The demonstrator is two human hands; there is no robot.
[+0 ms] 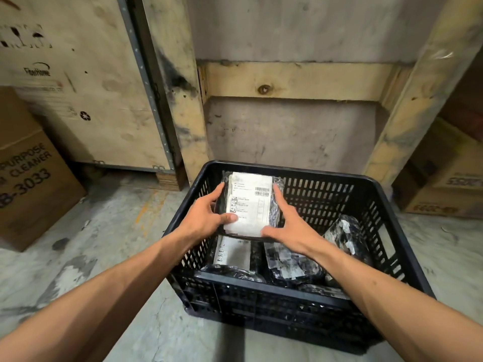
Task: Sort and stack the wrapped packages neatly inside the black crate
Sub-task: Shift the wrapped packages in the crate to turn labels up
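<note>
Over a concrete floor (pixel 125 231), two bare forearms reach into a black crate (pixel 308 291) where wrapped packages (pixel 290 265) lie along the near side and one leans at the right wall. Above them, the left hand (pixel 203 218) and right hand (pixel 292 226) clasp a labelled package (pixel 249 202) by its edges, thumbs on top. Beyond stand a cardboard box (pixel 28 173) and a plywood crate (pixel 86 82).

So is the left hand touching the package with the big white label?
Touching. The head view shows the left hand gripping the labelled package: its thumb lies across the white label's lower left corner and its fingers wrap the package's left edge.
</note>
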